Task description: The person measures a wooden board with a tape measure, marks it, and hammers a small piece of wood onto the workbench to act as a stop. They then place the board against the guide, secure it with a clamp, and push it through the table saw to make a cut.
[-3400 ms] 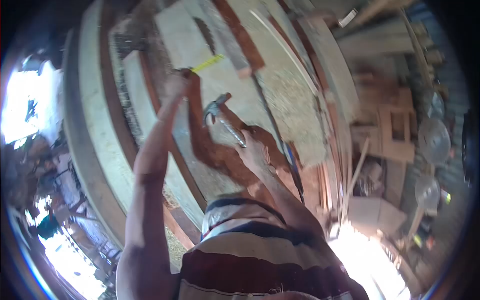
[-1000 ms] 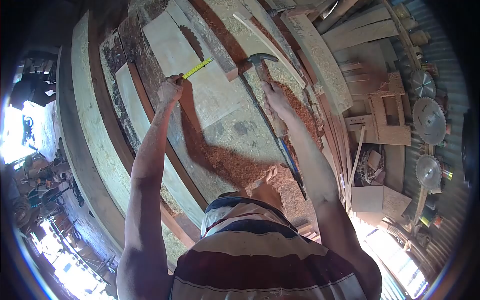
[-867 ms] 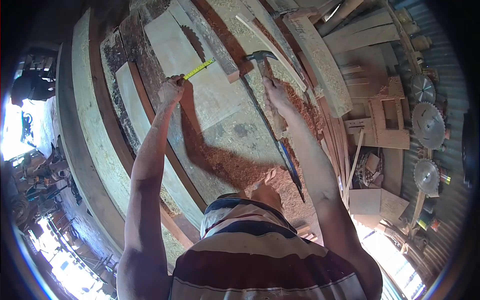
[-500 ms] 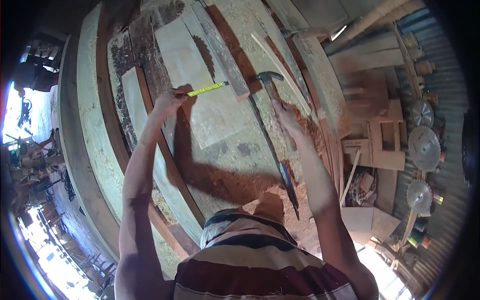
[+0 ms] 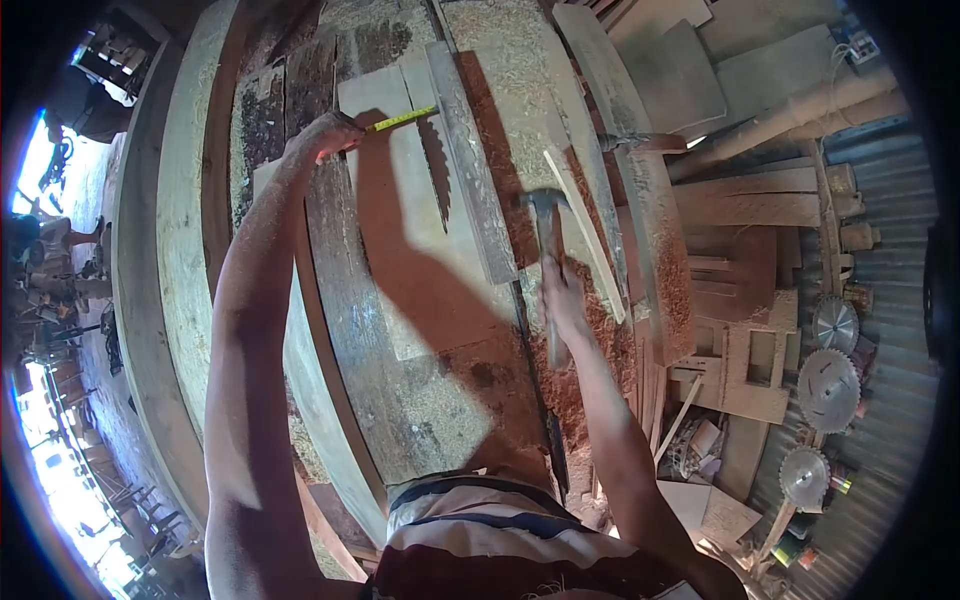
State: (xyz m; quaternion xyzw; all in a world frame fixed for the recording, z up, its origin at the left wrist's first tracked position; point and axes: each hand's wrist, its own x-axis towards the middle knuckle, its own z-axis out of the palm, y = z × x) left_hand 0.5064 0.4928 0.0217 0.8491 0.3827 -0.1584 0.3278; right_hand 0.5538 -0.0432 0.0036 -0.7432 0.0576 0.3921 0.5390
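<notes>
My left hand (image 5: 338,135) is closed around a tape measure, its case hidden by the fingers. The yellow tape blade (image 5: 402,119) runs from it to a long wooden strip (image 5: 468,160), crossing near the far end of a toothed circular saw blade (image 5: 436,180) that sticks up through a pale panel (image 5: 400,250). To the right of the strip, my right hand (image 5: 563,292) grips the wooden handle of a claw hammer (image 5: 547,225). The hammer lies low over the sawdust-covered table, its head pointing away from me.
A thin light stick (image 5: 585,235) lies right of the hammer. Long planks (image 5: 190,250) line the left side. A thick board (image 5: 655,240) lies at the right. Several round saw blades (image 5: 829,390) hang by the corrugated wall, with wood scraps stacked beneath.
My left hand has moved the tape measure farther away along the strip, from the saw blade's near end to its far end. My right hand still holds the hammer. The view has shifted.
</notes>
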